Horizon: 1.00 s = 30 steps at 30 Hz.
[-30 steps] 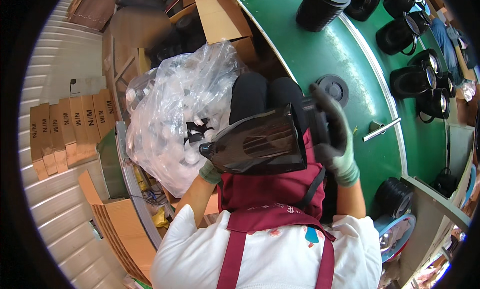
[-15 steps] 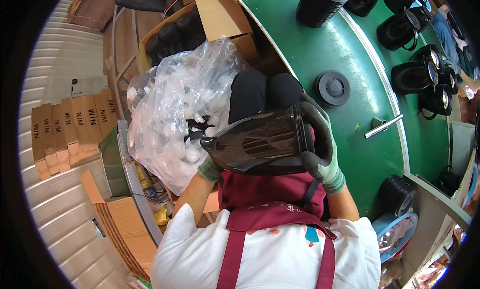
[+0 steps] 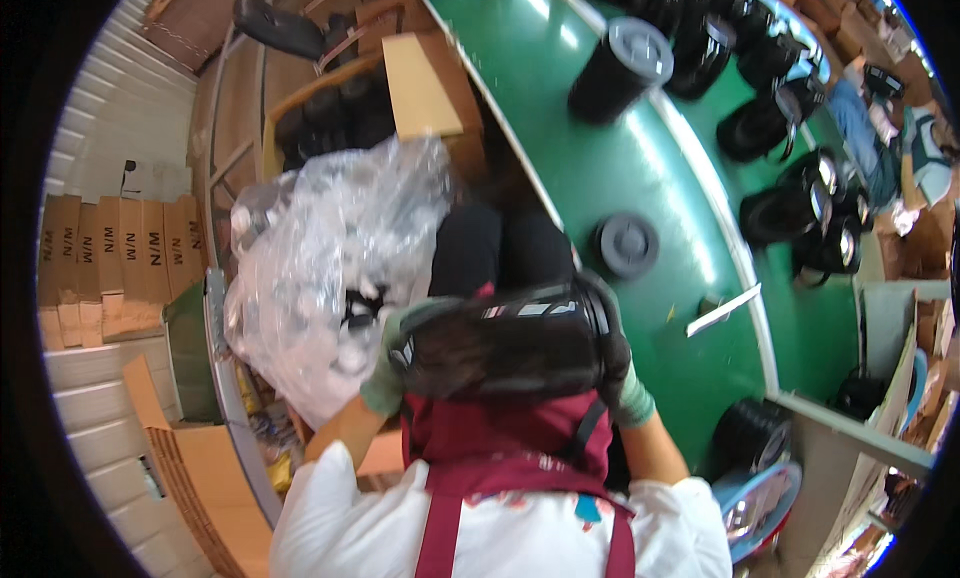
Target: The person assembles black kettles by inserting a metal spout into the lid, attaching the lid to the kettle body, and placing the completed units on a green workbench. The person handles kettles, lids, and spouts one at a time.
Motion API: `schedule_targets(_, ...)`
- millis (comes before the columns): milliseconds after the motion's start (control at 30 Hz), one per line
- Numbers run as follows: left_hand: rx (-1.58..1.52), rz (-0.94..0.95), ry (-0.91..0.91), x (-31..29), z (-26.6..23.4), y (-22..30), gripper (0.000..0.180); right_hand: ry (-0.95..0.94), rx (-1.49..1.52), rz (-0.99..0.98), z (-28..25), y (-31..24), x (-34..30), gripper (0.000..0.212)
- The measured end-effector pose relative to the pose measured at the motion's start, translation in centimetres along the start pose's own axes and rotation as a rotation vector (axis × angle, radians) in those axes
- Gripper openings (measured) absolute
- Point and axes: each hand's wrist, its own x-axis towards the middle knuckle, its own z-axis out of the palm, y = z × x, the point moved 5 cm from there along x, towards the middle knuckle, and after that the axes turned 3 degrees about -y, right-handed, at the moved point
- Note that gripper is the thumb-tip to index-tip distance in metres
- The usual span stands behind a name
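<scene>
A glossy black jug (image 3: 500, 350) lies sideways across my lap, its surface smeared by motion. My left hand (image 3: 387, 368), in a green and grey glove, wraps round its left end. My gloved right hand (image 3: 615, 353) grips the wider, rimmed right end. Both hands are closed on the jug, though some fingers are hidden behind it. Beyond my right hand, a round black lid (image 3: 627, 245) lies flat on the green table (image 3: 690, 363).
A large clear plastic bag (image 3: 330, 253) of small parts sits to my left. Behind it stands an open carton (image 3: 425, 88) of black items. On the table are a stack of black lids (image 3: 612, 78), several black jugs (image 3: 755, 128) and a metal strip (image 3: 723, 312). Flat cartons (image 3: 125, 258) line the wall.
The jug has turned in my hands, and its spout at the left end no longer shows. More of my left hand is visible on that end. The whole view has shifted.
</scene>
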Motion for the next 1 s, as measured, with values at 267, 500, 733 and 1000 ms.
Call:
schedule_targets(267, -0.081, 0.036, 0.022, 2.1, 0.8, 4.1, 0.050, -0.039, -0.110, -0.234, 1.9, -5.5, 0.5, 0.104)
schedule_targets(500, 0.924, 0.653, 0.039, 2.8, 0.8, 13.2, 0.046, -0.170, -0.021, 0.108, 0.4, -0.9, 1.4, 0.067)
schedule_targets(733, 0.396, 0.412, 0.073, 1.7, -1.7, 5.6, 0.041, -0.072, -0.071, -0.363, 3.0, -3.1, 0.1, 0.084)
schedule_targets(1000, 0.894, 0.517, -0.090, 2.3, 1.3, 11.9, 0.047, -0.107, 0.485, 0.617, 1.1, 3.5, -0.5, 0.065)
